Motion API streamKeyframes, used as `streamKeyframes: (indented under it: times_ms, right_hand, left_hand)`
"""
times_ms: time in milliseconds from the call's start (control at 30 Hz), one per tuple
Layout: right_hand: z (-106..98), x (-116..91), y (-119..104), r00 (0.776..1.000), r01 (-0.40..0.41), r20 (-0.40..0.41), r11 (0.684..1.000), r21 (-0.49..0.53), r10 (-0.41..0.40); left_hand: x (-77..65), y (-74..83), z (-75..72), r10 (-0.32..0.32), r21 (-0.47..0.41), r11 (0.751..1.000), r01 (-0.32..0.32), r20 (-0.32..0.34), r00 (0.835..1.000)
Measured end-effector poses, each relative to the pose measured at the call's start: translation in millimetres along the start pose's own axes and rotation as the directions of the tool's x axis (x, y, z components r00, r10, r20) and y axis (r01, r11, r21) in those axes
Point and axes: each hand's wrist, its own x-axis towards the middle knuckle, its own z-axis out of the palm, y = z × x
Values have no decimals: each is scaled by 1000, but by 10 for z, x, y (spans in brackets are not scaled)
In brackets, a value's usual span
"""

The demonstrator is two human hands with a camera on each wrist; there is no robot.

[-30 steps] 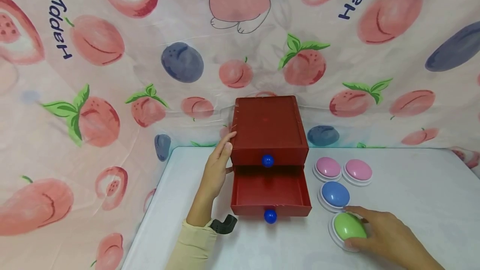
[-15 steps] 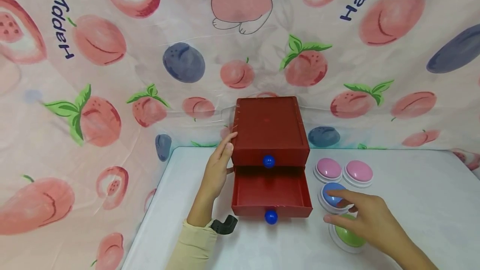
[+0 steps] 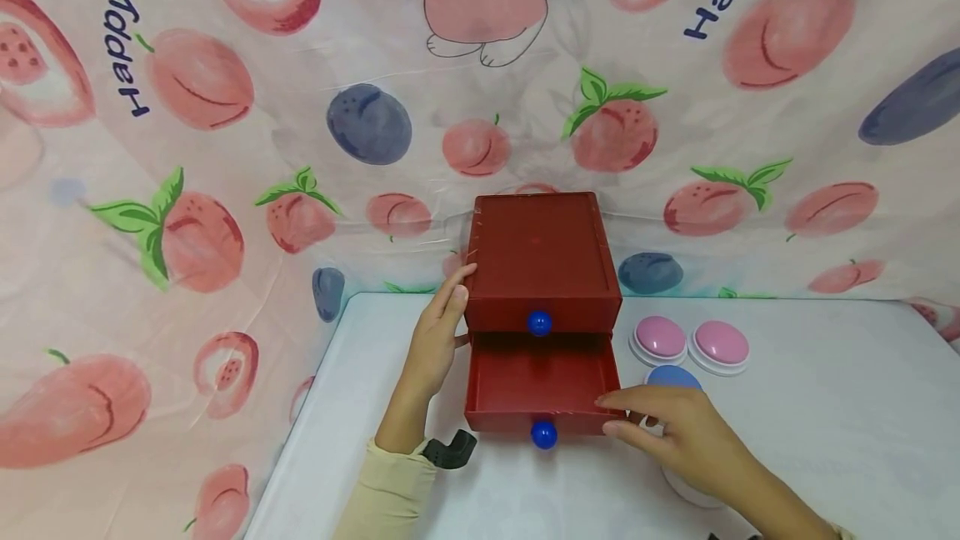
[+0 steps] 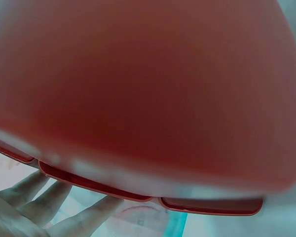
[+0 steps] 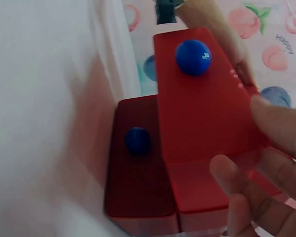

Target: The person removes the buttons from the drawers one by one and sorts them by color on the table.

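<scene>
At the back of a white table (image 3: pixel 825 407), against a fruit-printed cloth (image 3: pixel 187 148), stood a small red chest of drawers (image 3: pixel 538 252). Its lower drawer (image 3: pixel 542 382) was pulled out toward the person, with a blue knob (image 3: pixel 543 434) on its front; the upper drawer was closed, and its own blue knob (image 3: pixel 537 323) sat just above the open one. The left hand (image 3: pixel 435 344) rested flat against the chest's left side, fingers straight and together, fingertips at the top front corner. The right hand (image 3: pixel 686 436) reached to the open drawer's right front corner with its fingers loosely extended; the fingertips (image 3: pixel 611 400) touched the drawer's edge and it held nothing. Just right of the chest lay round dome buttons: two pink ones (image 3: pixel 690 342) side by side, and a blue one (image 3: pixel 671 376) nearer, partly hidden by the right hand. A white button base (image 3: pixel 686 492) showed under the right wrist.
</scene>
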Motion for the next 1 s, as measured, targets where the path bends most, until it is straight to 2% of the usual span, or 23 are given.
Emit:
streamKeyframes:
  times_ms: [133, 267, 500, 767, 1000]
  right_hand:
    - [60, 15, 22, 995, 103, 6, 994, 36, -103]
    - [77, 21, 25, 989, 148, 15, 988, 43, -148]
    - [75, 32, 30, 993, 88, 75, 996, 0, -88]
    - [96, 82, 32, 989, 143, 21, 989, 23, -144]
    - [121, 183, 28, 1000, 28, -9, 998, -54, -28]
  left_hand:
    - [2, 0, 4, 1, 0, 1000, -1, 3, 1000]
    - [-1, 2, 5, 0, 0, 1000, 0, 4, 1000]
    - [-6, 5, 4, -4, 7, 1000, 4, -2, 1000]
    - [-9, -1, -5, -8, 13, 1000, 8, 5, 1000]
    - [-12, 20, 6, -12, 5, 1000, 12, 0, 1000]
